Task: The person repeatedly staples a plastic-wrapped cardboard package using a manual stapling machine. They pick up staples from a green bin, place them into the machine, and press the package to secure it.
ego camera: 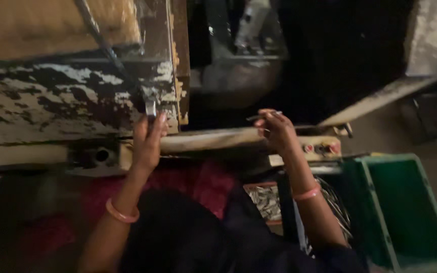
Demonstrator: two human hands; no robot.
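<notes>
So the right hand (278, 132) has its grip pinched shut on a thin metal rod (264, 117), fingertips bunched around one end, and the rod's long axis runs pretty much level, sticking out from the fingers toward the left hand. That hand hovers just above the pale front rail (213, 138) of the machine, which is the thing everything here lines up with. Over at the rail's left end, the left hand (147, 142) reaches up with its fingers on a small metal piece (150, 108) at the bottom of a dark slanted bar (104, 45); it's blurry, so I honestly can't tell if that grip is closed around it or just pressing on it. Both sit against the chipped painted panel (51, 101) just above the rail. So the rod's free end points at the left hand's spot, with the rail running between the two hands, and the right hand is clearly the nearer one to the rod. At the rail's right end there's a little box with red buttons (321, 148), below that a bin of shiny metal bits (269, 202), and further right a green crate (405, 207).
</notes>
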